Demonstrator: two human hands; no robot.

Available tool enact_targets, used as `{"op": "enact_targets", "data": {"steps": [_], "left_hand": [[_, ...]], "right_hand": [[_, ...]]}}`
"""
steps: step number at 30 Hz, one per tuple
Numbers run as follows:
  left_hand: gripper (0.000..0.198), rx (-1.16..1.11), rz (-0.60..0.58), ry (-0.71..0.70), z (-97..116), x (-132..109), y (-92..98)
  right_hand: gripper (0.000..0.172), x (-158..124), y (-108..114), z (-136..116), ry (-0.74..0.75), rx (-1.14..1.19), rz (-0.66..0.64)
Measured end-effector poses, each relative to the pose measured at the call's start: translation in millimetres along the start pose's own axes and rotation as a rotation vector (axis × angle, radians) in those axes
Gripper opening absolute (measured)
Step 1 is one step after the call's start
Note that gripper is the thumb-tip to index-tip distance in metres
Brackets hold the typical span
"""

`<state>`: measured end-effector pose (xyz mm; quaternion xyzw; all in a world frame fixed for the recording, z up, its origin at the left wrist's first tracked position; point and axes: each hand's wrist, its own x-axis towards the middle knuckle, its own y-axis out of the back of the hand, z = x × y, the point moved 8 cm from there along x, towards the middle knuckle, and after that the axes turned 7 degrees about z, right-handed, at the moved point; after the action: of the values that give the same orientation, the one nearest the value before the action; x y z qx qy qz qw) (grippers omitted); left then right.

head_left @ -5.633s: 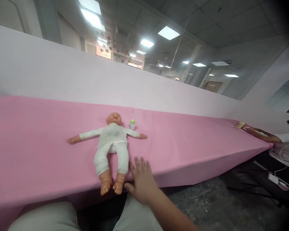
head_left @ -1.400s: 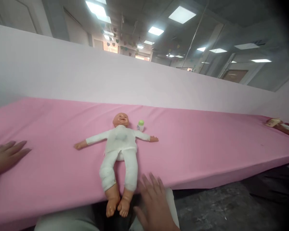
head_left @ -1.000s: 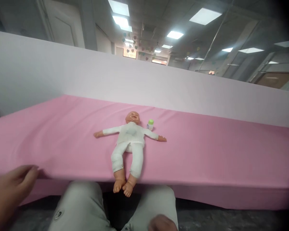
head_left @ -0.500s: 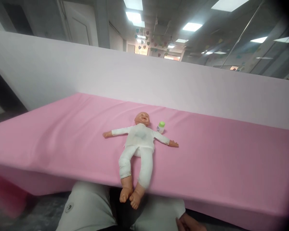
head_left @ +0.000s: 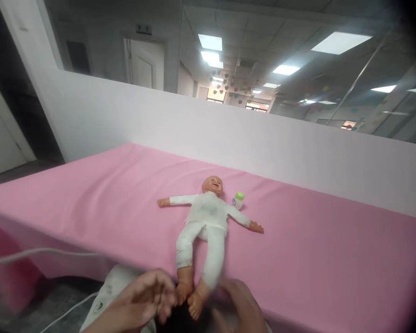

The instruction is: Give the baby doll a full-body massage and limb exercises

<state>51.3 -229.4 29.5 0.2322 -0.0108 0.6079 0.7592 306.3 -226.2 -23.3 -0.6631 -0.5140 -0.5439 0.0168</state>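
Note:
A baby doll (head_left: pixel 205 222) in white clothes lies on its back on the pink table (head_left: pixel 90 194), arms spread, bare feet hanging over the near edge. A small bottle with a green cap (head_left: pixel 238 200) stands beside its head. My left hand (head_left: pixel 143 300) is at the doll's left-side foot, fingers curled and touching it; motion blur hides whether it grips. My right hand (head_left: pixel 237 305) is just right of the other foot, blurred, fingers unclear.
A white partition wall (head_left: pixel 263 138) runs along the table's far side. A white cable (head_left: pixel 38 252) crosses the lower left. My light trousers (head_left: pixel 114 286) show under the table edge. A door (head_left: pixel 143 64) stands behind the partition.
The view has swung left. Both my hands, which had dropped out of sight, have come up to the doll's feet. The doll and the bottle lie where they were.

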Motion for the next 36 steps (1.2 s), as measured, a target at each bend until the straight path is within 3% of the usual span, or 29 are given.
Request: {"op": "enact_targets", "data": {"steps": [3,5,7,9,11,14,18,23,31,33,36], "left_hand": [[0.046,-0.084,0.044,-0.016,-6,17,-9.0],[0.036,0.146,0.062,-0.107,-2,20,-10.2],[0.057,0.424,0.014,-0.232,2,20,-16.4],[0.078,0.61,-0.067,-0.31,-2,19,-26.0],[0.085,0.72,-0.117,-0.346,-11,21,-34.4],[0.076,0.793,-0.064,-0.386,-21,27,-37.8],[0.06,0.772,0.071,-0.489,-14,29,-29.5],[0.052,0.699,-0.028,-0.609,4,17,-29.7],[0.057,0.762,-0.199,-0.62,6,4,-30.7],[0.06,0.781,-0.202,-0.589,1,1,-30.3],[0.07,0.762,-0.114,-0.542,-6,-2,-25.0]], "right_hand": [[0.068,5,-15,-9,0.077,-0.116,-0.022],[0.081,5,-19,-14,0.115,-0.15,-0.037],[0.087,6,-23,-21,0.151,-0.183,-0.074],[0.085,9,-28,-27,0.158,-0.228,-0.124],[0.078,14,-31,-29,0.119,-0.256,-0.143],[0.066,20,-31,-31,0.068,-0.196,-0.122],[0.057,20,-28,-37,0.085,-0.061,-0.171],[0.056,8,-17,-37,0.107,-0.036,-0.186],[0.057,-11,-18,-39,0.158,-0.079,-0.229],[0.06,-12,-17,-39,0.182,-0.103,-0.217],[0.069,-12,-14,-38,0.216,-0.086,-0.202]]}}
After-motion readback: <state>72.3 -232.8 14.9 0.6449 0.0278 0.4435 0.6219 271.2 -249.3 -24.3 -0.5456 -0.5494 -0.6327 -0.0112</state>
